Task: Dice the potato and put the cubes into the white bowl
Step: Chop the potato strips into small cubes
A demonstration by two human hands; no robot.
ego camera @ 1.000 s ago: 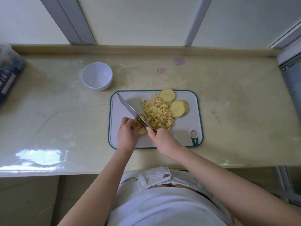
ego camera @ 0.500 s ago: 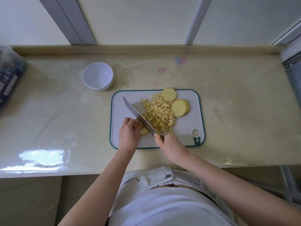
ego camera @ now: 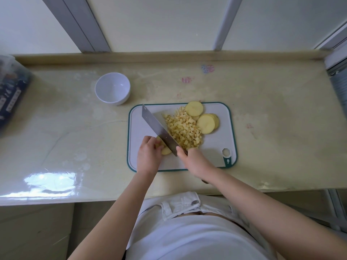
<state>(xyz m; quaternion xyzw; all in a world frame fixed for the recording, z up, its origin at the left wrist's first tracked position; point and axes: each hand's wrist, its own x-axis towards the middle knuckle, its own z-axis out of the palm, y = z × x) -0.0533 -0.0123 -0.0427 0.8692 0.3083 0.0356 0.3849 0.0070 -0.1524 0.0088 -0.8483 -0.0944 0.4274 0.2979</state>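
- Head view: the left hand (ego camera: 149, 156) sits on the near left part of the board (ego camera: 216, 152), fingers curled down over a potato piece (ego camera: 166, 151) and pressing it to the board.
- The right hand (ego camera: 195, 161) is wrapped tight round the handle of the knife (ego camera: 159, 129), so the handle itself is hidden. The broad blade runs from this hand away and to the left, its edge down against the potato piece, just beside the left fingertips.
- Right of the blade lies a heap of cubes (ego camera: 185, 130), touching the blade's flat side.
- Beyond the heap, at the board's far edge, lies one round slice (ego camera: 194, 109). A short stack of slices (ego camera: 206, 123) lies just right of the heap.
- The bowl (ego camera: 112, 87) stands upright on the counter (ego camera: 272, 119), off the board's far left corner and apart from it.
- A dark printed packet (ego camera: 11, 91) lies at the counter's far left edge, partly cut off by the frame.
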